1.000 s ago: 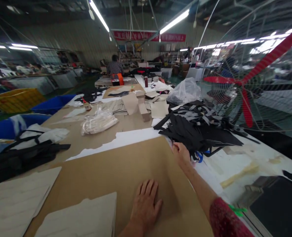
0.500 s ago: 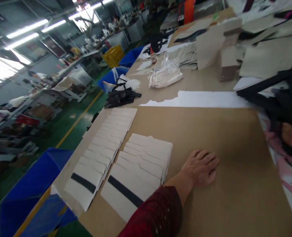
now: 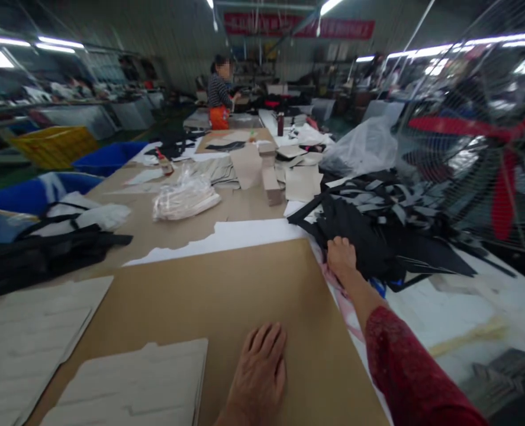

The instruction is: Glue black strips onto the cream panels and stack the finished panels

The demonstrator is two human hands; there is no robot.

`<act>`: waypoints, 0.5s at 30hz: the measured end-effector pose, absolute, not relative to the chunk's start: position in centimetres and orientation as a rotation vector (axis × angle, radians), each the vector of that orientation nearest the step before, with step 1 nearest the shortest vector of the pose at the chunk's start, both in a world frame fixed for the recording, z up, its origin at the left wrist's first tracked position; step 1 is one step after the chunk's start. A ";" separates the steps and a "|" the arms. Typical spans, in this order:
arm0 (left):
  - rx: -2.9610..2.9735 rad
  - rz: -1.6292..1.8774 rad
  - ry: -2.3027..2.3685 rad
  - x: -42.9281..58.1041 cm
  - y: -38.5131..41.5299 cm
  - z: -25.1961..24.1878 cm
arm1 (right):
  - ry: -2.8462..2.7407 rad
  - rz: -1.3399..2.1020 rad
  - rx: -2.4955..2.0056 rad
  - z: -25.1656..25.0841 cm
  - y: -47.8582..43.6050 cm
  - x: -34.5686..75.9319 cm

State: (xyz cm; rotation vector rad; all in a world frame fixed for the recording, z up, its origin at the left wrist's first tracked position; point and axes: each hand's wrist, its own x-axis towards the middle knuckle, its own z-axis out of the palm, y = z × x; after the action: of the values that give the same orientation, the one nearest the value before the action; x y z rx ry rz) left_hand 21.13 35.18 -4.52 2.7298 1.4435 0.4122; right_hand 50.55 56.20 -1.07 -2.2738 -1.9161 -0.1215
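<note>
My left hand (image 3: 260, 370) lies flat on the brown board (image 3: 226, 290), fingers stretched out and nothing in them. Just left of it are overlapping light beige panels (image 3: 155, 378), with a second row of such panels (image 3: 26, 331) farther left. My right hand (image 3: 342, 258) is at the near left edge of a heap of black fabric pieces (image 3: 360, 231). Its fingers are curled closed against the black fabric; the fingertips are partly hidden. Pink cloth (image 3: 344, 305) runs beneath the right wrist along the board's edge.
A caged fan with red blades (image 3: 504, 171) stands at the right. White paper (image 3: 244, 231) borders the board's far edge. Beyond lie a plastic-wrapped bundle (image 3: 186, 198), a small bottle (image 3: 165, 163) and beige stacks (image 3: 271, 184). Blue bins (image 3: 106, 158) line the left. A person (image 3: 219, 92) stands far ahead.
The view has swung right, bringing the fan and the whole black heap into sight. My left hand still rests flat on the board; my right hand stays by the black fabric, now fully visible.
</note>
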 end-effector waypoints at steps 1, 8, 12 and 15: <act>2.784 0.409 1.442 21.0 35.2 -4.8 | -1.911 -0.130 -2.271 -1.0 56.2 50.6; 3.034 0.441 1.458 20.6 35.9 -5.7 | -1.641 -0.126 -2.318 2.0 58.9 50.9; 3.054 0.581 1.467 20.5 36.3 -6.7 | -1.607 -0.051 -2.311 3.0 62.7 50.4; 3.114 0.663 1.442 20.1 36.7 -7.9 | -1.744 0.023 -2.232 2.0 64.3 48.9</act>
State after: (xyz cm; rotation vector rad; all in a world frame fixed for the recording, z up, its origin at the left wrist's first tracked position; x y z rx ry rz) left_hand 20.08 36.68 -7.91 3.1144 1.4416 0.6633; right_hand 48.95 64.31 2.03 -2.2325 -1.7442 0.0227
